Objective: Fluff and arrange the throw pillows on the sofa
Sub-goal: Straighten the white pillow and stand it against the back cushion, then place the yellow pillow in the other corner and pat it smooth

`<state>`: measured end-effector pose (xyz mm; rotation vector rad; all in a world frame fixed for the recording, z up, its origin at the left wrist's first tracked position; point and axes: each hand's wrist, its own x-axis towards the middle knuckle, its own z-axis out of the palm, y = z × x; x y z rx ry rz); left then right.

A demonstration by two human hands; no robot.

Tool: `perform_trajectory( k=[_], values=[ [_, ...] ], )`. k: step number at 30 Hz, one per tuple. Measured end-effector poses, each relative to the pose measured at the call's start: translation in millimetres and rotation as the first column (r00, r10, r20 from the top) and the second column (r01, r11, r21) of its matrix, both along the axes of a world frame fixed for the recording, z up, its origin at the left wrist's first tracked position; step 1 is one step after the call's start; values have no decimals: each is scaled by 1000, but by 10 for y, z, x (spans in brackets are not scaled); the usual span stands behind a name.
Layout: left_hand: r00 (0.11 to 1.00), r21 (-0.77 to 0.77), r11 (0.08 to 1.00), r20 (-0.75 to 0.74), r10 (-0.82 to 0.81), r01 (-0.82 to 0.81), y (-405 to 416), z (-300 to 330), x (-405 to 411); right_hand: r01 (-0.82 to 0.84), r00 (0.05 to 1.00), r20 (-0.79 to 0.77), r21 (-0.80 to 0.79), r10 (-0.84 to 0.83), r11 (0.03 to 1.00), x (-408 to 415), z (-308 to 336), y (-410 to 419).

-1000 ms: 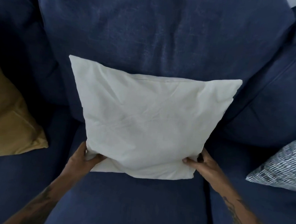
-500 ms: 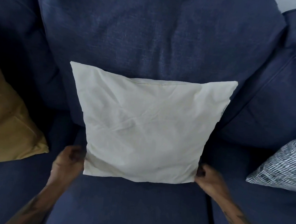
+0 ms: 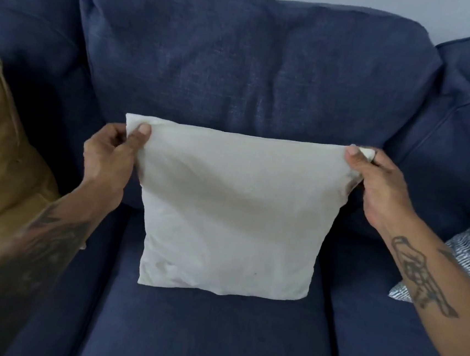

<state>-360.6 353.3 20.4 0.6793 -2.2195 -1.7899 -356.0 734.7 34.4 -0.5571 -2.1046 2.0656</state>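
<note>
A square white pillow (image 3: 233, 215) stands upright on the middle seat of the navy sofa (image 3: 213, 333), its lower edge resting on the seat cushion. My left hand (image 3: 109, 160) pinches the pillow's top left corner between thumb and fingers. My right hand (image 3: 376, 185) pinches the top right corner the same way. The top edge is pulled taut between both hands, in front of the middle back cushion (image 3: 253, 64).
A mustard-yellow pillow (image 3: 5, 161) leans at the left end of the sofa. A grey and white patterned pillow (image 3: 467, 257) lies on the right seat, partly behind my right forearm. A pale wall shows above the sofa back.
Both hands left the pillow's bottom corners and now grip its top corners. The pillow stands more upright and its top edge is stretched. The view has tilted up.
</note>
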Motion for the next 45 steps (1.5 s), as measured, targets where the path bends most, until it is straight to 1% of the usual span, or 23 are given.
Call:
perform_trajectory(
  k=[2,4,5,7,8,9,11,13,16,19,22,25,27,29,30,32,34,36,37,39,41,43,45],
  values=[
    [994,-58,992,-14,113,-113,-14,25,25,86,996,-4,102,-86,991,43,3,19],
    [958,-182,948,-166,233,-262,13,134,140,247,965,-171,330,-200,911,168,118,-14],
    [943,-241,935,-275,190,-259,85,226,244,288,942,-290,430,-171,855,249,208,-64],
    [913,-392,920,-382,-142,-21,354,337,471,186,922,-380,602,74,776,378,303,-248],
    [864,-485,861,-357,-356,155,514,307,565,42,914,-328,664,240,747,411,281,-377],
    [784,-599,744,-292,-548,297,679,238,635,-108,884,-246,718,397,687,425,209,-512],
    [654,-801,460,-117,-748,383,957,11,665,-251,802,-106,834,588,492,415,-22,-727],
    [693,-907,261,46,-720,331,1032,-195,533,-195,795,-54,920,605,339,332,-235,-760],
    [798,-956,170,93,-596,238,859,-335,363,-33,874,-111,958,473,286,191,-361,-508],
    [863,-970,89,158,-480,227,564,-339,332,-6,937,-83,967,338,255,191,-339,-247],
    [909,-960,204,96,-406,193,273,-209,501,1,948,-89,960,305,279,326,-188,-168],
    [928,-904,413,-52,-369,114,-367,-15,700,36,909,-176,937,379,349,420,118,-450],
    [939,-819,571,-155,-308,52,-906,176,836,-47,890,-156,903,428,427,435,337,-914],
    [969,-702,707,-220,-110,-79,-1491,465,877,-216,856,-90,833,510,510,410,544,-1534],
    [969,-693,691,-244,44,-206,-2144,486,789,-308,836,-56,775,545,552,386,611,-1882],
    [910,-507,756,-234,341,-414,-3777,243,491,-484,799,37,631,600,606,313,659,-2629],
    [885,-297,835,-129,446,-464,-5585,-408,171,-621,755,140,466,640,630,194,619,-3385],
    [883,-156,869,-92,460,-470,-6417,-633,-67,-699,711,201,306,674,646,81,533,-4116],
    [880,-135,872,-2,475,-471,-6265,-343,-28,-714,700,212,222,681,664,35,452,-4434],
    [925,-133,919,40,378,-370,-5544,295,125,-692,708,202,5,677,722,26,261,-4930],
    [983,20,984,53,177,-178,-5323,440,116,-601,751,203,-187,629,777,91,33,-5235],
    [991,125,988,105,81,-94,-5200,342,134,-519,800,200,-244,566,819,193,-112,-5397],
    [988,47,991,92,124,-129,-5216,288,157,-443,856,189,-210,480,872,245,-63,-5473]
  ],
)
